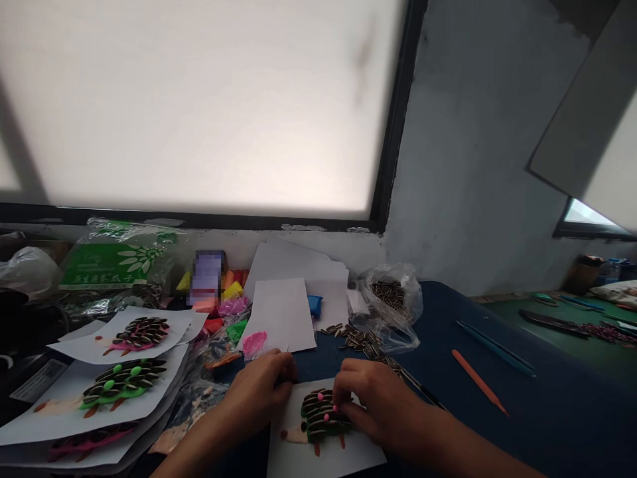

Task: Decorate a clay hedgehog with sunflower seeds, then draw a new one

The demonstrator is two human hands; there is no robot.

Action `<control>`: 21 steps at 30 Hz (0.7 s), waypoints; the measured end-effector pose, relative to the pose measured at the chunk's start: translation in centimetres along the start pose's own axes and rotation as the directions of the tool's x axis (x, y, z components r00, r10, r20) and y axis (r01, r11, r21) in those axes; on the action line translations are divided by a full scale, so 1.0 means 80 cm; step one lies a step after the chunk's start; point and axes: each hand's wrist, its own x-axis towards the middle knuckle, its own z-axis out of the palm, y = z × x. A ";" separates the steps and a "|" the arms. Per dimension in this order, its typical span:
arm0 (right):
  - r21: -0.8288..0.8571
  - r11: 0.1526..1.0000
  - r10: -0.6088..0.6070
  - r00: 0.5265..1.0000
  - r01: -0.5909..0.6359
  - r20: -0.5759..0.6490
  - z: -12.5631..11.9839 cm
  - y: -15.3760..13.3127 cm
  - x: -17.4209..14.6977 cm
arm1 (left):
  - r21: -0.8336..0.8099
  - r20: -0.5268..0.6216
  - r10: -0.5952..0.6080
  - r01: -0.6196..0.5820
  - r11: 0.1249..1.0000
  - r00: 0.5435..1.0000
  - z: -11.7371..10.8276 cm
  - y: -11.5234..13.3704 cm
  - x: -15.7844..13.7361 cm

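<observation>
A hedgehog picture on white paper [298, 458] lies in front of me, with a green clay body, striped sunflower seeds [316, 428] as spines and small pink clay balls [326, 417] among them. My right hand [371, 398] is over the body's right side, fingers pinched at a pink ball partly hidden by the fingertips. At the sheet's upper left edge is my left hand [266, 388], its fingers curled together; anything between them is hidden. A flattened lump of pink clay [255, 345] rests just beyond it, on the corner of a white sheet [281, 305].
Stacked hedgehog pictures [134, 411] lie at left. Behind them are a green seed bag [114, 262] and colourful clay packets [233, 305]. Loose seeds [361, 340] spill beside a clear plastic bag [393, 299]. An orange tool [480, 382] and blue tweezers [497, 348] lie at right.
</observation>
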 end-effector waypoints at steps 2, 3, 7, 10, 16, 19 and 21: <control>0.001 1.000 0.006 1.000 -0.006 -0.007 0.000 0.000 0.000 | 0.001 -0.004 0.001 -0.001 1.000 1.000 0.000 0.000 0.000; 0.001 1.000 0.006 1.000 -0.006 -0.011 0.000 0.000 0.000 | 0.000 -0.006 0.002 -0.002 1.000 1.000 0.000 -0.001 0.000; -0.006 1.000 -0.012 1.000 0.012 -0.015 0.002 0.003 0.001 | -0.005 -0.011 0.006 -0.006 1.000 1.000 0.000 -0.001 0.000; -0.011 0.999 -0.038 0.999 0.038 -0.011 0.002 0.004 0.002 | -0.014 -0.007 0.011 -0.011 1.000 1.000 0.000 -0.002 -0.001; -0.001 0.999 -0.053 0.998 0.053 -0.016 0.001 0.003 0.000 | -0.013 -0.009 0.007 -0.007 1.000 1.000 -0.001 -0.001 -0.002; 0.015 0.999 -0.052 0.998 0.053 -0.023 0.000 0.003 -0.002 | -0.012 -0.007 0.003 -0.003 1.000 1.000 -0.001 0.000 -0.001; 0.018 0.999 -0.050 0.998 0.050 -0.033 0.000 0.002 -0.001 | -0.011 -0.007 -0.002 0.002 1.000 1.000 -0.001 0.000 -0.001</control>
